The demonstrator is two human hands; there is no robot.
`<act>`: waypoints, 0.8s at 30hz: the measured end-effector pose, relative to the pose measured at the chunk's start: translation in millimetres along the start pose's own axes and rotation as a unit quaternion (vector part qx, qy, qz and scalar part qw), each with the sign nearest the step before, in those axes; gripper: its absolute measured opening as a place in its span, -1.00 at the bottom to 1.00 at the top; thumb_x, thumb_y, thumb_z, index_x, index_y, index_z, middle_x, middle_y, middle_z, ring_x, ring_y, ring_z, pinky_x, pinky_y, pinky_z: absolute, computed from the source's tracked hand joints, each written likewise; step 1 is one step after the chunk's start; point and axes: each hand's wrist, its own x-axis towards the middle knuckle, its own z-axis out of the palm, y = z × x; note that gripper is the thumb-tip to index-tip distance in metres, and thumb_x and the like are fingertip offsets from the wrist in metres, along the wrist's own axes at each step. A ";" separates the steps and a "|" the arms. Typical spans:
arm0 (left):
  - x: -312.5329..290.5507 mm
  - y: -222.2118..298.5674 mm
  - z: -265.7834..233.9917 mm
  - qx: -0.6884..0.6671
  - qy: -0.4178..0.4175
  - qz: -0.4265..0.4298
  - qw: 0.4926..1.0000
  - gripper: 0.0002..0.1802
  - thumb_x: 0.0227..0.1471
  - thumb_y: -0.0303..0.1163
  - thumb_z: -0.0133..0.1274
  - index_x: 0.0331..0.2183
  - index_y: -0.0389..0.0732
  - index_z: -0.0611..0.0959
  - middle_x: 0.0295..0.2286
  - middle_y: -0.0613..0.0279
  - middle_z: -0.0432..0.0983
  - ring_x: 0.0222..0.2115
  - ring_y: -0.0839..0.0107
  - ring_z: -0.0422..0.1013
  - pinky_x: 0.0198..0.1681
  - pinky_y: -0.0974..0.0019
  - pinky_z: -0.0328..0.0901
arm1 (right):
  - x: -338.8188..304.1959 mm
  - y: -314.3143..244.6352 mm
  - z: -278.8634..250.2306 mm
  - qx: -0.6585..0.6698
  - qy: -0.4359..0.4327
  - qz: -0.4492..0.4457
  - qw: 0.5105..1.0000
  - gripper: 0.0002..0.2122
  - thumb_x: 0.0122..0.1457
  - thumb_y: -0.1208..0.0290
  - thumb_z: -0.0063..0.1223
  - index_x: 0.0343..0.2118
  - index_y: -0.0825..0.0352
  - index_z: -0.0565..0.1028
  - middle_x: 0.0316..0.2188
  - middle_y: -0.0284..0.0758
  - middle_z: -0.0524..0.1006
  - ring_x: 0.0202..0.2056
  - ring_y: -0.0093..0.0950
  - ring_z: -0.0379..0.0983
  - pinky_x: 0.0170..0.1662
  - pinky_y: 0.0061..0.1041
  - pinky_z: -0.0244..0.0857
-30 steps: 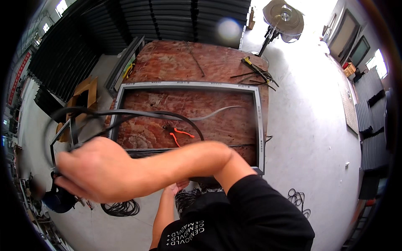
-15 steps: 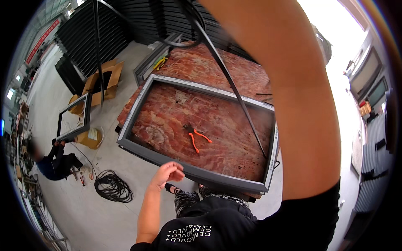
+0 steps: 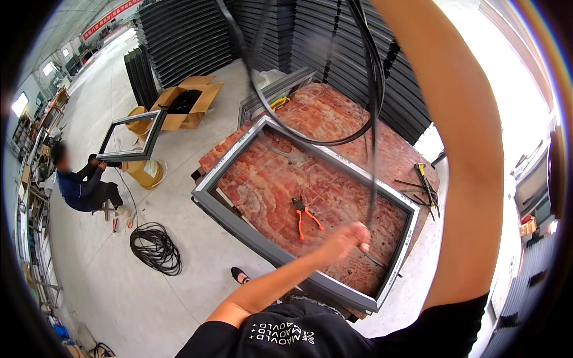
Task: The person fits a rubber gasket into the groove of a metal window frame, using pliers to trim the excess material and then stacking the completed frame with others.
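Observation:
A grey rectangular frame [image 3: 239,231] lies tilted across a reddish wooden tabletop [image 3: 319,110]. My left hand [image 3: 350,237] is over its right half, fingers closed around a long black rubber strip [image 3: 375,161]. Below the hand, a short length of strip runs toward the frame's right corner. Above, the strip rises into large hanging loops that leave through the top edge. My right arm [image 3: 468,131] reaches up and out of the picture, so the right hand is hidden. Pliers with orange handles [image 3: 302,210] rest on the wood inside the frame.
A yellow-handled tool [image 3: 421,172] lies with black strip pieces at the table's right. Behind the table stand stacked dark profiles [image 3: 286,36]. At left are an open carton [image 3: 203,98], a coiled black strip [image 3: 156,247] and a seated person [image 3: 86,188] holding a smaller frame [image 3: 149,154].
My left hand has moved right and forward, over the frame, and closed on the strip. The view has shifted, and the hanging strip now forms a wide loop over the frame.

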 end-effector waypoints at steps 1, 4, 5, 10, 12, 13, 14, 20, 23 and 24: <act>-6.3 6.6 -14.3 -0.024 0.069 0.010 0.997 -0.68 0.25 -0.18 -0.17 -0.45 -0.16 0.47 -0.49 0.29 0.41 -0.41 0.47 0.37 -0.18 0.35 0.30 | -0.9 12.8 -6.7 -0.029 -0.022 -0.010 0.999 -0.58 0.17 0.10 -0.10 -0.48 0.47 0.49 -0.55 -0.01 0.51 -0.42 -0.03 0.45 -0.33 -0.14 0.27; -16.9 88.8 -51.6 -0.044 0.241 0.018 0.969 -0.63 0.22 -0.17 -0.13 -0.57 -0.13 0.40 -0.65 0.30 0.34 -0.55 0.46 0.32 -0.32 0.35 0.30 | -6.8 57.0 -40.9 -0.002 -0.090 -0.019 0.996 -0.55 0.18 0.07 -0.10 -0.47 0.49 0.47 -0.58 -0.10 0.48 -0.50 -0.25 0.42 -0.36 -0.29 0.26; -14.4 119.1 -53.2 -0.062 0.258 0.061 0.962 -0.58 0.22 -0.07 -0.14 -0.57 -0.12 0.39 -0.67 0.35 0.29 -0.58 0.44 0.31 -0.42 0.36 0.24 | -19.5 74.2 -49.5 -0.006 -0.094 -0.057 0.994 -0.55 0.18 0.07 -0.10 -0.47 0.49 0.47 -0.58 -0.12 0.47 -0.50 -0.31 0.40 -0.36 -0.34 0.26; -39.0 250.8 -57.4 -0.075 0.195 0.228 0.951 -0.52 0.27 0.00 -0.24 -0.62 -0.06 0.29 -0.72 0.50 -0.04 -0.71 0.62 -0.07 -0.64 0.48 -0.08 | -106.3 79.4 -92.5 -0.092 -0.156 0.117 0.976 -0.65 0.20 0.10 -0.02 -0.36 0.38 0.52 -0.58 -0.22 0.47 -0.50 -0.35 0.40 -0.30 -0.46 0.30; -52.6 289.0 -54.2 -0.070 0.196 0.280 0.937 -0.50 0.28 0.00 -0.30 -0.63 -0.04 0.24 -0.71 0.52 -0.06 -0.73 0.64 -0.12 -0.68 0.49 -0.14 | -137.9 81.1 -106.3 -0.082 -0.212 0.185 0.956 -0.65 0.20 0.15 0.04 -0.36 0.46 0.47 -0.63 -0.27 0.41 -0.58 -0.45 0.28 -0.41 -0.50 0.19; -61.3 314.5 -60.1 -0.062 0.190 0.342 0.918 -0.51 0.28 0.00 -0.31 -0.62 -0.05 0.24 -0.72 0.51 -0.07 -0.73 0.63 -0.12 -0.68 0.50 -0.14 | -147.6 81.1 -115.9 -0.051 -0.236 0.270 0.932 -0.67 0.20 0.16 0.04 -0.40 0.42 0.47 -0.67 -0.36 0.37 -0.63 -0.55 0.23 -0.50 -0.56 0.11; -70.9 341.7 -72.0 -0.032 0.153 0.394 0.906 -0.52 0.29 -0.02 -0.33 -0.60 -0.05 0.25 -0.71 0.50 -0.06 -0.73 0.64 -0.13 -0.69 0.50 -0.15 | -158.3 82.8 -128.4 -0.028 -0.261 0.353 0.898 -0.68 0.20 0.16 0.04 -0.45 0.38 0.47 -0.70 -0.45 0.32 -0.67 -0.64 0.18 -0.58 -0.62 0.02; -74.4 404.6 -92.5 0.250 0.278 0.200 0.906 -0.52 0.22 0.01 -0.13 -0.54 -0.16 0.48 -0.70 0.56 0.12 -0.72 0.71 -0.04 -0.66 0.57 -0.13 | -225.0 72.1 -182.4 0.079 -0.318 0.520 0.789 -0.81 0.15 0.33 0.08 -0.53 0.28 0.41 -0.73 -0.61 0.21 -0.73 -0.81 0.03 -0.69 -0.69 -0.21; -89.4 397.1 -105.4 0.340 0.311 0.097 0.882 -0.56 0.14 0.00 0.01 -0.49 -0.20 0.55 -0.68 0.51 0.24 -0.70 0.72 0.04 -0.65 0.57 -0.05 | -255.2 69.0 -202.6 0.083 -0.318 0.578 0.747 -0.87 0.11 0.39 0.10 -0.42 0.34 0.45 -0.68 -0.60 0.27 -0.71 -0.81 0.05 -0.68 -0.74 -0.16; -92.6 393.5 -112.9 0.374 0.296 0.077 0.875 -0.58 0.12 -0.02 0.05 -0.49 -0.20 0.56 -0.67 0.50 0.28 -0.69 0.72 0.07 -0.63 0.57 -0.02 | -268.3 73.9 -216.0 0.062 -0.313 0.575 0.753 -0.86 0.11 0.39 0.11 -0.39 0.35 0.46 -0.67 -0.60 0.27 -0.70 -0.81 0.04 -0.67 -0.74 -0.17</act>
